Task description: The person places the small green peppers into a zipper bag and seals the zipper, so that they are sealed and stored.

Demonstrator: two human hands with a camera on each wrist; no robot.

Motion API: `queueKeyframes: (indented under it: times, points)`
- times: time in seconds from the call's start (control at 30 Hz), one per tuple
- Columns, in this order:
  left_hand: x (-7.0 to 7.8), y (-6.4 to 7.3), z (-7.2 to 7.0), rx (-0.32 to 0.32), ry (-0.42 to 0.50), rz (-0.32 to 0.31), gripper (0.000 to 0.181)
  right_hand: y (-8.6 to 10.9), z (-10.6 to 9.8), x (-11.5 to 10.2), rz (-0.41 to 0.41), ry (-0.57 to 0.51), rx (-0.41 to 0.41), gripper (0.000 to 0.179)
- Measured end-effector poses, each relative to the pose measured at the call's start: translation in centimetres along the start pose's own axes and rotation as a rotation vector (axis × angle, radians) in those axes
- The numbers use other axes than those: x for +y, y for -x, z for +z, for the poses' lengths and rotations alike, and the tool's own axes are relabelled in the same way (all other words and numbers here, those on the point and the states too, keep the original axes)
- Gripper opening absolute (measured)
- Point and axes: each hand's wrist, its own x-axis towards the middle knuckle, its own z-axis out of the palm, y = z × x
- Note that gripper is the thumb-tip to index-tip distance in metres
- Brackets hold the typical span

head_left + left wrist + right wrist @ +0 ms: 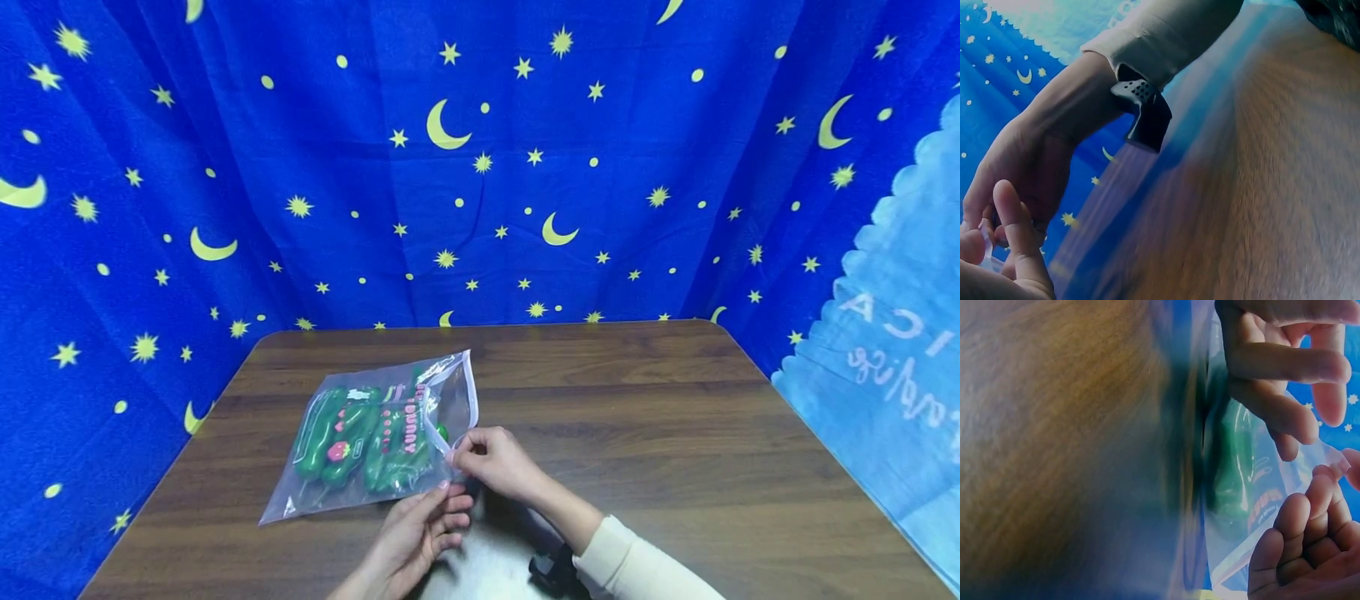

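Note:
A clear zip bag (315, 492) printed with pink letters, a strawberry and a rabbit lies on the left half of the table. Inside it are several plump, glossy green things (360, 433) that look like peppers; the print partly covers them. The bag's white-edged mouth (472, 392) gapes towards the right. My right hand (498, 462) pinches the near end of this edge between thumb and forefinger, its other fingers curled, as the right wrist view shows. Just below, my left hand (420, 533) holds the bag's near corner between thumb and forefinger, the other fingers spread loosely.
The brown wood-grain table (637, 417) extends to the right and behind the bag. Blue cloth with yellow moons and stars (510, 167) hangs around it, and a lighter blue cloth (900, 333) hangs at right. A black wrist device (555, 573) sits by the right sleeve.

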Motion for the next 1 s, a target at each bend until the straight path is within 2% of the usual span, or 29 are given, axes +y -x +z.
queueKeyframes:
  times: [0.17,0.57,0.7,1.0]
  points:
    - [0.0,-0.1,0.0,-0.004,0.075,-0.016,0.032,0.1,0.1,0.0,0.004,-0.017,-0.009,0.02]
    - [0.0,-0.3,0.2,0.001,0.169,-0.007,0.018,0.3,0.4,-0.2,0.036,-0.05,-0.02,0.022]
    - [-0.2,-0.3,0.4,0.031,0.178,0.006,0.021,0.5,0.7,-0.2,0.046,-0.055,-0.019,0.022]
    - [-0.5,-0.2,0.9,0.143,0.154,0.063,0.025,0.8,1.0,-0.6,0.065,-0.057,0.008,0.023]
